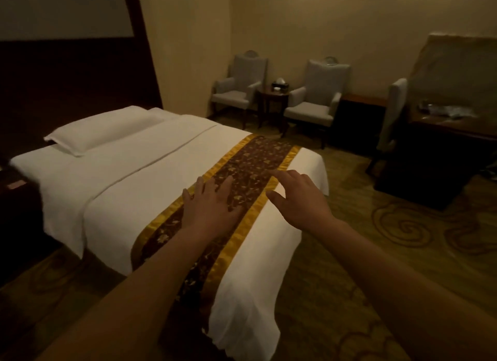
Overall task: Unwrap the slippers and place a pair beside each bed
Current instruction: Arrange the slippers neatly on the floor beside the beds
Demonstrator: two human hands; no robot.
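Note:
A made bed (134, 172) with white linen and one pillow (99, 131) fills the left and middle of the view. Across its foot lies a brown runner with gold borders (250, 164). My left hand (212, 204) is stretched out over the runner, fingers straight, holding nothing. My right hand (298, 196) hovers over the foot corner of the bed, fingers spread and relaxed, holding nothing. I see no slippers. Clear plastic wrapping (451, 110) lies on the dark desk (443, 135) at the right.
Two grey armchairs (239, 89) (317, 97) flank a small round table (273, 97) against the far wall. A desk chair (392, 116) stands by the desk. A dark nightstand (16, 188) sits at the left edge. Patterned carpet (376, 226) surrounds the bed.

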